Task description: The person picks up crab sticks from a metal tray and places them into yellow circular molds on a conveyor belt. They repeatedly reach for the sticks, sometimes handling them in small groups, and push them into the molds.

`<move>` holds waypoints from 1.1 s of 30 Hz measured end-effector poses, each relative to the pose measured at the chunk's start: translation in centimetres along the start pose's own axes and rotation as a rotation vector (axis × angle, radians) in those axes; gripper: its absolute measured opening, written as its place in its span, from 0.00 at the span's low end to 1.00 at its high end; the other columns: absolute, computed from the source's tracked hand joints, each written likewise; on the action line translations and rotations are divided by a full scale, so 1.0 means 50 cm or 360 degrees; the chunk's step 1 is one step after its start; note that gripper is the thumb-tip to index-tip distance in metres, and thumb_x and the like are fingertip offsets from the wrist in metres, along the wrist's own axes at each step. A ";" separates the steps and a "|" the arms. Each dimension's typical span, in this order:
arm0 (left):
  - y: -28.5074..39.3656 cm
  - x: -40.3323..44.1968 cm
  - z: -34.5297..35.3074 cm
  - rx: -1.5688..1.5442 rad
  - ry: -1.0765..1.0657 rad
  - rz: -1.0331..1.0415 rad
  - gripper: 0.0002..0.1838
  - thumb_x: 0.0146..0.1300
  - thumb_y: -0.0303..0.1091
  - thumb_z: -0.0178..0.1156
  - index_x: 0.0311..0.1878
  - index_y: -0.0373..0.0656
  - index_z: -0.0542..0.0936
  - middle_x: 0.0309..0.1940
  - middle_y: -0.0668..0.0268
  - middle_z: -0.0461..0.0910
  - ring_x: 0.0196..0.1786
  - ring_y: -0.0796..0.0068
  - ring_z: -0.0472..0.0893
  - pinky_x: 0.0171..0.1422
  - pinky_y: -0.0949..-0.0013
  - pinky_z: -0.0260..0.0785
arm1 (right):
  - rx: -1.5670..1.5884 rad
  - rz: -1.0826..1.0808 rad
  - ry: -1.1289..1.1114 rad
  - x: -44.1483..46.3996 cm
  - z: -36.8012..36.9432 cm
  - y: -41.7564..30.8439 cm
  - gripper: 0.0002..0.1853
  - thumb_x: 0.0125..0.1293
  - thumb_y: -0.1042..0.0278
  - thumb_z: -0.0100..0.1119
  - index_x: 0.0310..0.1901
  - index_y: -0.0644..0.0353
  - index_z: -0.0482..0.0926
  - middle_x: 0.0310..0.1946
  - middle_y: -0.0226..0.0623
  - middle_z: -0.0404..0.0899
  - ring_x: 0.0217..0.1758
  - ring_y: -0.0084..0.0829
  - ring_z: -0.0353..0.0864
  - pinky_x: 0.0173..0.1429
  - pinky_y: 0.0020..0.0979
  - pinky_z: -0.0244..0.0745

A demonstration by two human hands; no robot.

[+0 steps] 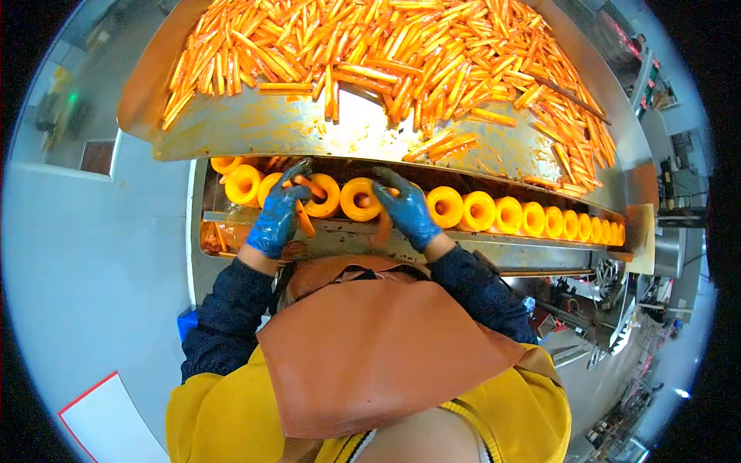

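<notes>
Two gloved hands work against one row of yellow funnels [455, 207]. Left hand [276, 221], near the row's left end: fingers clamped on orange sticks [306, 221]. Right hand [407, 208], at its middle: grip cannot be told. Stained metal tray [270, 127] beyond the row presumably keeps loose sticks [386, 46] reachable. Pale floor [100, 270] lies left; machinery [594, 312], right.

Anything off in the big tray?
One dark stick among the orange sticks, on the right side of the tray. It looks odd because it's darker and longer than its neighbours; can't tell what it is.
</notes>
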State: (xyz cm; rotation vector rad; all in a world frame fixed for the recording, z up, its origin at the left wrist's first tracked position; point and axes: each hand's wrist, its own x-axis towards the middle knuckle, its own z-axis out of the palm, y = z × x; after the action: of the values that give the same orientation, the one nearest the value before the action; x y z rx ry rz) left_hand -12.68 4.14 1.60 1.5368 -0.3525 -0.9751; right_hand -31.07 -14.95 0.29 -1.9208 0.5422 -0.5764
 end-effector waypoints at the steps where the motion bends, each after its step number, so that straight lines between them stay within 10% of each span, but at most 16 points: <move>1: 0.019 -0.013 0.021 -0.0096 0.0047 0.0126 0.21 0.58 0.27 0.54 0.58 0.40 0.73 0.37 0.70 0.77 0.38 0.82 0.74 0.42 0.77 0.68 | 0.0114 0.0228 0.0041 -0.001 -0.008 0.003 0.16 0.63 0.65 0.59 0.50 0.65 0.77 0.42 0.42 0.82 0.40 0.30 0.81 0.45 0.31 0.75; 6: 0.080 -0.040 0.035 -0.0590 0.0477 0.0166 0.20 0.63 0.29 0.54 0.60 0.41 0.71 0.45 0.67 0.78 0.44 0.81 0.76 0.46 0.74 0.72 | 0.0485 0.0428 0.0145 0.018 -0.086 -0.029 0.13 0.67 0.64 0.54 0.47 0.63 0.79 0.37 0.35 0.82 0.37 0.21 0.77 0.42 0.25 0.73; 11: 0.079 -0.031 0.135 0.0175 -0.0582 0.0407 0.26 0.60 0.28 0.61 0.62 0.40 0.70 0.58 0.65 0.73 0.61 0.76 0.68 0.66 0.71 0.60 | 0.0645 0.0143 0.0166 0.047 -0.023 -0.136 0.12 0.71 0.63 0.50 0.47 0.60 0.79 0.36 0.31 0.80 0.39 0.22 0.75 0.45 0.25 0.72; 13: 0.042 -0.025 0.163 0.0443 -0.0531 0.0586 0.23 0.58 0.27 0.63 0.58 0.40 0.73 0.53 0.66 0.76 0.55 0.76 0.73 0.61 0.70 0.65 | 0.0706 0.0263 0.0263 0.036 0.050 -0.165 0.12 0.68 0.64 0.53 0.45 0.64 0.79 0.38 0.33 0.79 0.41 0.24 0.76 0.48 0.27 0.71; 16: 0.035 -0.019 0.129 0.0417 -0.0408 0.0488 0.19 0.58 0.29 0.63 0.53 0.39 0.75 0.48 0.67 0.78 0.50 0.77 0.75 0.56 0.71 0.68 | -0.0011 -0.0565 -0.0053 0.044 0.023 -0.179 0.10 0.65 0.71 0.55 0.46 0.63 0.79 0.39 0.40 0.80 0.44 0.31 0.78 0.51 0.31 0.72; 19: 0.051 -0.017 0.058 0.0120 -0.0147 0.0252 0.15 0.59 0.28 0.62 0.50 0.40 0.77 0.44 0.69 0.78 0.46 0.80 0.75 0.51 0.74 0.70 | 0.0285 -0.0048 0.0118 0.037 -0.004 -0.166 0.11 0.65 0.74 0.54 0.48 0.63 0.78 0.42 0.41 0.80 0.46 0.32 0.77 0.53 0.32 0.71; 23: 0.042 -0.022 0.035 0.0015 -0.0146 0.0101 0.16 0.60 0.33 0.61 0.51 0.41 0.77 0.40 0.72 0.78 0.43 0.82 0.73 0.49 0.75 0.68 | -0.0402 -0.0686 0.0280 0.042 -0.040 -0.065 0.10 0.65 0.70 0.57 0.45 0.63 0.80 0.40 0.41 0.79 0.39 0.32 0.79 0.46 0.32 0.75; 25: 0.044 -0.026 0.037 0.0030 -0.0185 0.0058 0.19 0.60 0.32 0.59 0.55 0.40 0.76 0.43 0.71 0.78 0.45 0.81 0.73 0.52 0.75 0.67 | -0.0025 -0.0006 0.0159 0.024 -0.050 -0.077 0.10 0.63 0.71 0.59 0.45 0.64 0.80 0.40 0.41 0.80 0.38 0.33 0.80 0.47 0.33 0.75; 33: 0.045 0.039 -0.025 -0.0430 0.0531 0.0681 0.14 0.61 0.25 0.59 0.51 0.38 0.77 0.46 0.67 0.80 0.47 0.80 0.76 0.55 0.76 0.68 | -0.0018 0.0189 0.0182 -0.002 -0.126 -0.007 0.09 0.62 0.75 0.58 0.44 0.66 0.80 0.39 0.37 0.81 0.38 0.28 0.79 0.43 0.29 0.74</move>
State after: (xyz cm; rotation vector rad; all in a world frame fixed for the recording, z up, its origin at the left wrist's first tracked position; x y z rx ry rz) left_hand -9.89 3.07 2.83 1.2777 -0.2820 -0.4032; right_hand -34.95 -19.19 2.95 -1.8600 0.7288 -0.6103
